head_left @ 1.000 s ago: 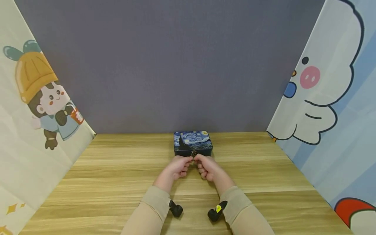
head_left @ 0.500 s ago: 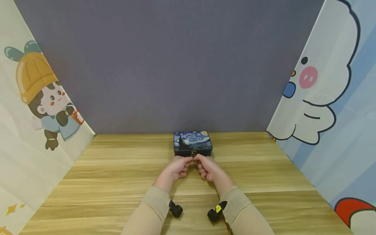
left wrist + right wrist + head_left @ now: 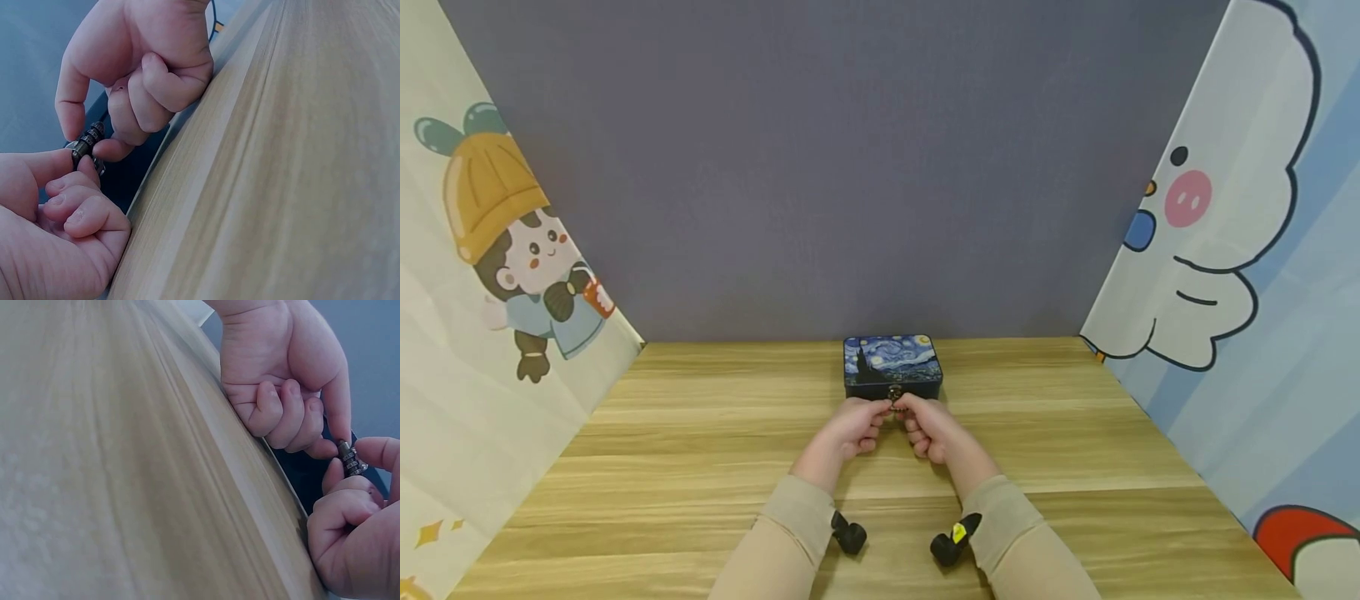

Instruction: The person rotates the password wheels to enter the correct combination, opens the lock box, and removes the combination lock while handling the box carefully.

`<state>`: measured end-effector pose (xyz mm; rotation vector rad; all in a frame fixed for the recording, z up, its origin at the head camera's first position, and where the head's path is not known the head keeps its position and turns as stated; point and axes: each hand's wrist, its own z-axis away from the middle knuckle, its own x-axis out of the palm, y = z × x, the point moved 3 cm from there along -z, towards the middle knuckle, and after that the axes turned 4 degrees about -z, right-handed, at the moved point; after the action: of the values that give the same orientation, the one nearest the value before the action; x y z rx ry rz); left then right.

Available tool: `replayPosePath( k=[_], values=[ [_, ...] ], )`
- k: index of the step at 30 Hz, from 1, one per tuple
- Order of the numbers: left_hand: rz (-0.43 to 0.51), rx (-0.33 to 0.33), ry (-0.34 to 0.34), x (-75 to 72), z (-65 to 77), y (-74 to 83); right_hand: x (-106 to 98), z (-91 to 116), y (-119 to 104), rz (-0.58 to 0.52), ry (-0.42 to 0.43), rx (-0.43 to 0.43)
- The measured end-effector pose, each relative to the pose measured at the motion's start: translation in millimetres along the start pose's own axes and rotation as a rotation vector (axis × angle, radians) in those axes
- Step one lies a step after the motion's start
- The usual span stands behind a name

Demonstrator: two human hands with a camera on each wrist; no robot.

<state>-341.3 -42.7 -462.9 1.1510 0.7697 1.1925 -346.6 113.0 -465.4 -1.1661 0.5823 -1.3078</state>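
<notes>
A small dark blue box with a starry-night painting on its lid sits lid down at the back of the table. At its front a metal clasp carries a small combination padlock with a row of dials. My left hand pinches one end of the padlock between thumb and index finger, its other fingers curled into the palm. From the opposite side my right hand pinches the dial end, thumb and index finger on it. Both hands partly cover the padlock and the box front.
The wood-grain table stretches out on both sides of the arms. Behind the box rises a grey panel. Cartoon-printed panels stand at the left and right. Black wrist devices sit at both cuffs.
</notes>
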Motion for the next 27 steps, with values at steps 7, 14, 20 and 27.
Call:
replayPosePath(
  k=[7, 14, 20, 27],
  values=[
    [0.007, 0.002, -0.003, 0.6, 0.2, -0.5, -3.1, 0.9, 0.1, 0.007, -0.028, 0.010],
    [-0.004, 0.006, 0.003, -0.2, 0.1, -0.8, -5.7, 3.5, -2.5, 0.013, -0.053, 0.035],
    [-0.001, 0.003, 0.001, -0.5, -1.2, -1.6, -8.1, 4.3, -4.1, 0.019, -0.072, 0.050],
    [-0.005, 0.004, 0.004, -0.5, -1.5, -1.9, -8.5, 4.1, -5.9, 0.029, -0.060, 0.027]
  ],
)
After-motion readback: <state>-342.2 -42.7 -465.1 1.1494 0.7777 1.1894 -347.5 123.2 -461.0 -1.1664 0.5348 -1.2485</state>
